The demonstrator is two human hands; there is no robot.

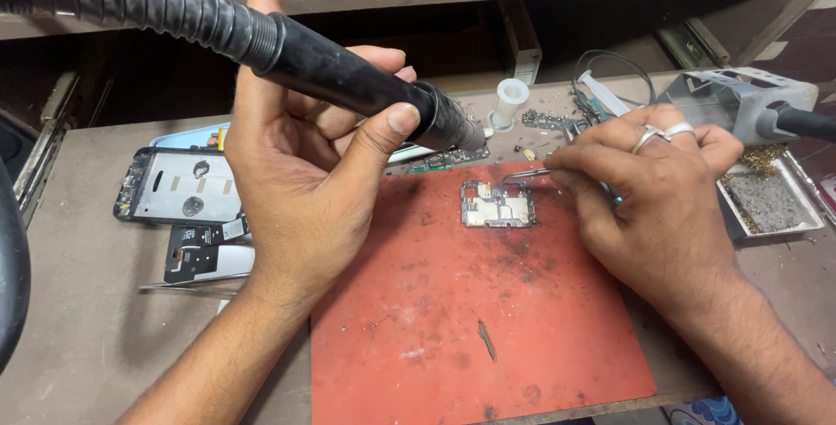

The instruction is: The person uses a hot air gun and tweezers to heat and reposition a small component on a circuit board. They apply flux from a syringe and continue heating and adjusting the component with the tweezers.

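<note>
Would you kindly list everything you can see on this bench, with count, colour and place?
hot-air wand: 1, black with ribbed hose, held over the mat's top edge
tweezers: 1, metal, tips at the board
circuit board: 1, silver-green, upper part of the mat
mat: 1, red, scorched, centre of the bench
phone frame: 1, black, left of the mat
spool: 1, white, behind the mat
tray: 1, metal, far right
bench: 1, grey-brown, under it all
left hand: 1, gripping the wand
right hand: 1, two rings, pinching the tweezers
</note>
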